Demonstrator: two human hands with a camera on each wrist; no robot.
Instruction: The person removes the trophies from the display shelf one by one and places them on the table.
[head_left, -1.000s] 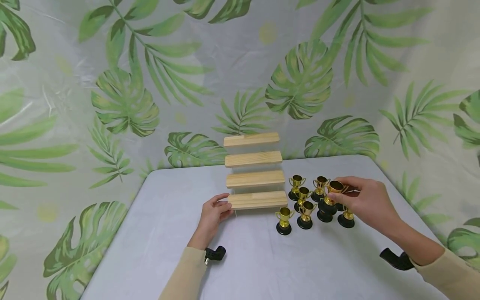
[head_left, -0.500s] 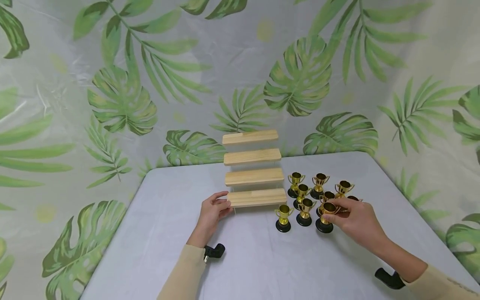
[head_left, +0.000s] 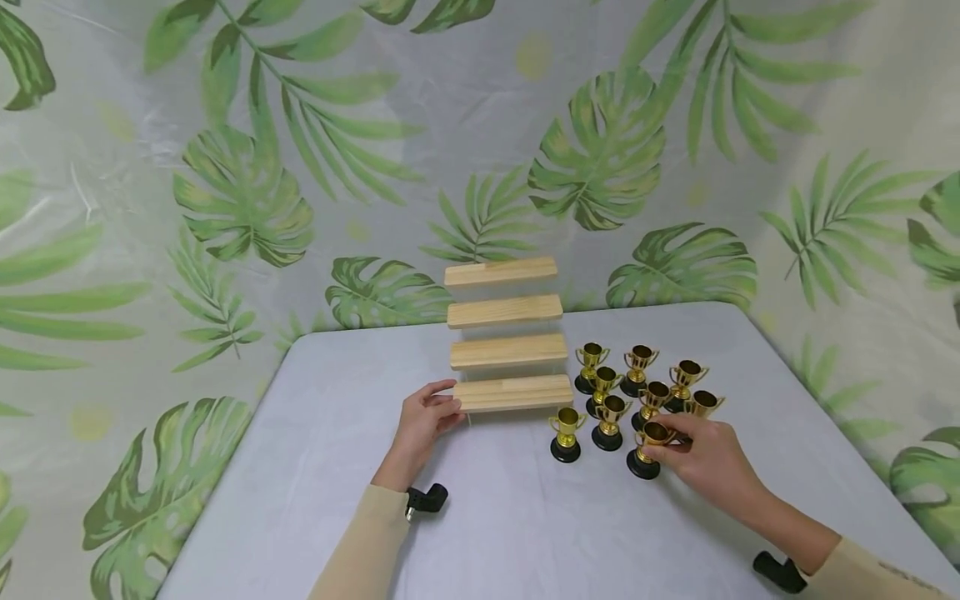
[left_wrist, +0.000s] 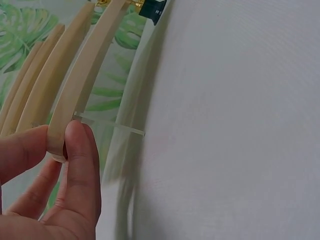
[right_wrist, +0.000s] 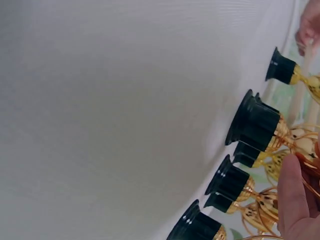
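Observation:
My left hand (head_left: pixel 417 427) grips the left end of the lowest board (head_left: pixel 513 393) of a tiered wooden shelf. In the left wrist view, the fingers and thumb pinch that board's end (left_wrist: pixel 90 60), near a thin clear support (left_wrist: pixel 115 125). At the front of a cluster of small gold trophies, my right hand (head_left: pixel 708 454) pinches one trophy (head_left: pixel 643 463) by its cup, upright, black base down close over the cloth. From the right wrist, this trophy's base (right_wrist: pixel 252 120) shows plainly, while the fingers (right_wrist: pixel 292 192) partly cover its cup.
Several other trophies stand behind and left of the held one, such as a front-left trophy (head_left: pixel 566 435) and a back trophy (head_left: pixel 639 369). Upper boards (head_left: pixel 504 312) of the shelf rise behind. A white cloth (head_left: pixel 510 508) covers the table, before a leaf-print backdrop (head_left: pixel 360 167).
My right hand has brought the trophy down and toward the front of the cluster, uncovering trophies behind it. My left hand keeps its hold on the shelf.

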